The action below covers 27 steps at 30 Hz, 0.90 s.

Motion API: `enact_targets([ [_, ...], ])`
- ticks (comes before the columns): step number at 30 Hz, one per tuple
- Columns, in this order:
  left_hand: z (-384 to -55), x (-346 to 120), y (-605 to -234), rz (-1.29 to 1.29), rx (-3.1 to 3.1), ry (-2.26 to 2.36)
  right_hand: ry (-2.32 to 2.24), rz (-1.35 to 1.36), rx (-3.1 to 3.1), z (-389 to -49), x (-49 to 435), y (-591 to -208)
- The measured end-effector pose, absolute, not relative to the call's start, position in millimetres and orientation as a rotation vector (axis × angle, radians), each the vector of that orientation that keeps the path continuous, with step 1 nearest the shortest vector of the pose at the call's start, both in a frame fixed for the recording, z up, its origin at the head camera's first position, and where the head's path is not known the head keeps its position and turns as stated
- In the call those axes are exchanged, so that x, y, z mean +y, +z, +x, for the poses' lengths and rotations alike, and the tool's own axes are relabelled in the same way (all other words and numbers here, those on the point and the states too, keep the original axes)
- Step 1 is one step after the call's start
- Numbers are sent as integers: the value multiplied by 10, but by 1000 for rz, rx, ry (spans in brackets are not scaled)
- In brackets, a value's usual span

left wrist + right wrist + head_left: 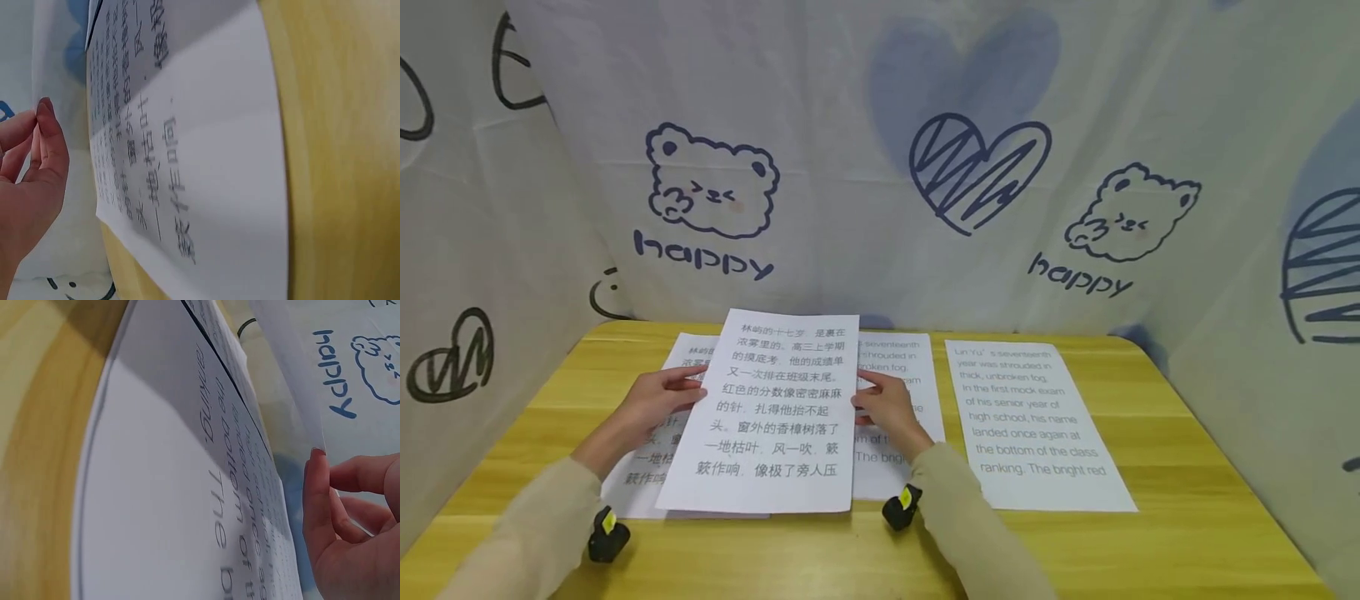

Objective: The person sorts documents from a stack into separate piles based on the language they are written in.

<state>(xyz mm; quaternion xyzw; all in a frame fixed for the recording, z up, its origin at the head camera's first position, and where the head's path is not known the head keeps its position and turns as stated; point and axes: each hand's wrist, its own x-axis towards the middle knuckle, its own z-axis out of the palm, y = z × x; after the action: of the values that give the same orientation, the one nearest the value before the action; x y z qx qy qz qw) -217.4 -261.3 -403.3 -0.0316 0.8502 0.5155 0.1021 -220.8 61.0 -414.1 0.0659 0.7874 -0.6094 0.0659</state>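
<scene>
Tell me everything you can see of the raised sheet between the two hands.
The raised sheet is a white, thin, paper-like rectangle, taller than wide, printed with nine lines of dark Chinese characters, upright in the head view. The left hand pinches its left edge, the right hand its right. It is held up, slightly tilted, and in the head view partly covers another Chinese sheet and an English sheet. No tear shows.

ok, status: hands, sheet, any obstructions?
Left hand and right hand pinching opposite edges of Chinese-text sheet. Raised, partly covering lower Chinese sheet and middle English sheet. No obstruction visible.
</scene>
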Motion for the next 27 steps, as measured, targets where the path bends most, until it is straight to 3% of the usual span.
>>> enact_targets([
  [18,-2221,-2967,-4109,-163,2606,1400,-1804,248,2394,-2291,135,-4153],
  [27,-2212,-3170,-4142,-175,2683,1334,-1810,147,2421,-2291,-101,-4167],
])
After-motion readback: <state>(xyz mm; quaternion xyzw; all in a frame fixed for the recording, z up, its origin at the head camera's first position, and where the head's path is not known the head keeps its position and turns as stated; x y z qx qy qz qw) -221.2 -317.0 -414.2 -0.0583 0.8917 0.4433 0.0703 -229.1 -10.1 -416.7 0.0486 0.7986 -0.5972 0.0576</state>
